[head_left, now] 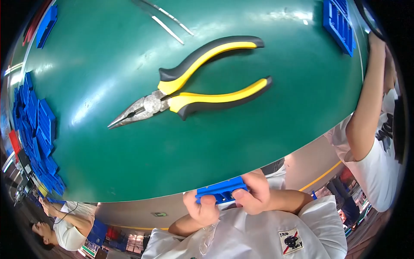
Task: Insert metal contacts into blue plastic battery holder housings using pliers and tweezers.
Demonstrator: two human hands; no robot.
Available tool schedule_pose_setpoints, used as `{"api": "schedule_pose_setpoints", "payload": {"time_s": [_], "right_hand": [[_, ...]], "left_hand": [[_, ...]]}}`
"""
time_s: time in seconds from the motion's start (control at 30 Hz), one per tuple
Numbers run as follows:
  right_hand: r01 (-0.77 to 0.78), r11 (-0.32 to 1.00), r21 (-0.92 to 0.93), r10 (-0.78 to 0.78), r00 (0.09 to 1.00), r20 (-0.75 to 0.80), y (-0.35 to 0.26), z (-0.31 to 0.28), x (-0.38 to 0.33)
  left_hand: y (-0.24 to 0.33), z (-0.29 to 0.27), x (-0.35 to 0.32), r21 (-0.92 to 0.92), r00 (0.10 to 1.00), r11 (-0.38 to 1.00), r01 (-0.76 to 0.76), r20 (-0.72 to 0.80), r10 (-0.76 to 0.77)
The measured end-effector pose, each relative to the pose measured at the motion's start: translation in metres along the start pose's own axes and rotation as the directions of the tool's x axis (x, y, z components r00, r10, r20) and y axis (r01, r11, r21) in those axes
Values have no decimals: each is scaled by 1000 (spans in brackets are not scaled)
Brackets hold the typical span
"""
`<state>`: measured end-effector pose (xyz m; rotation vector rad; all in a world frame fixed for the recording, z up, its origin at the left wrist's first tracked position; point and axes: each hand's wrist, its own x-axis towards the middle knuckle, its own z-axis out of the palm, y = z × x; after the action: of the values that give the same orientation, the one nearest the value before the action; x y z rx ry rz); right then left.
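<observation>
While pliers point(189, 88) lie apart, both hands point(228, 200) grip a blue part point(221, 190).

Your way across the green table point(241, 142) is open along the near edge and to the right of centre. The pliers point(194, 88) lie mid-table, tweezers point(166, 19) beyond them. Blue plastic parts point(36, 129) crowd the left side, a blue tray point(338, 23) the far right corner, beside a co-worker's arm point(366, 99).

green mat point(129, 64) looks smooth, bit glossy; pliers point(189, 86) have dull metal jaws, rubbery yellow-black grips; blue plastic part point(222, 190)
</observation>
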<state>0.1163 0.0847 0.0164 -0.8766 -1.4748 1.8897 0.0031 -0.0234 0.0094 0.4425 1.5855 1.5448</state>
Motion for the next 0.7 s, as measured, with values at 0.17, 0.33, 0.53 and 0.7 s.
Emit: {"api": "schedule_pose_setpoints", "payload": {"time_s": [0.17,0.33,0.53,0.7], "right_hand": [[-33,999,29,34,999,-33,-3,3,2],[-14,1000,-4,14,1000,-19,2,4,2],[-74,995,67,82,987,-136,7,14,-3],[-106,991,78,116,984,-139,1,15,-2]], "left_hand": [[5,4,5,32,994,999,9,110,-13],[-3,2,4,69,995,997,-36,93,30],[-7,4,3,-41,998,998,43,40,-41],[3,11,3,-148,995,985,93,-4,-95]]}}
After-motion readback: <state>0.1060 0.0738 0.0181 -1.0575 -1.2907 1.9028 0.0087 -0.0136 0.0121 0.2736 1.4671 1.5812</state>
